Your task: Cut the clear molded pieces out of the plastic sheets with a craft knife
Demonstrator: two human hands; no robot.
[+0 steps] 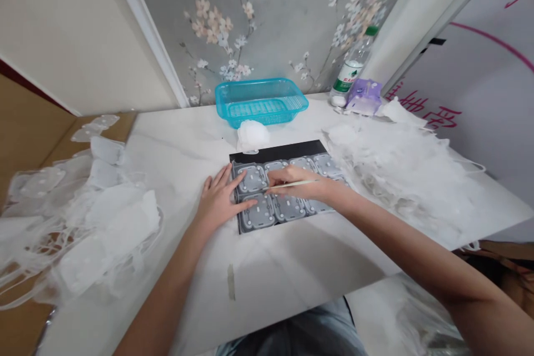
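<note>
A black board [277, 151] lies on the table and carries grey rounded-square moulded pads [288, 207] in two rows. My left hand [219, 200] rests flat with its fingers spread, the fingertips touching the left-hand pads and holding nothing. My right hand [294, 186] lies over the pads, its fingers closed on a thin pale stick [302, 183]. That hand hides part of both rows, and the stick's tip points left across the top-row pad.
White, filmy loop-edged pieces form a heap [392, 169] on the table's right and another [95, 217] at its left edge. A white wad [252, 136] touches the board. Behind stand a turquoise plastic basket [261, 102], a water bottle [349, 69] and a purple box [364, 97].
</note>
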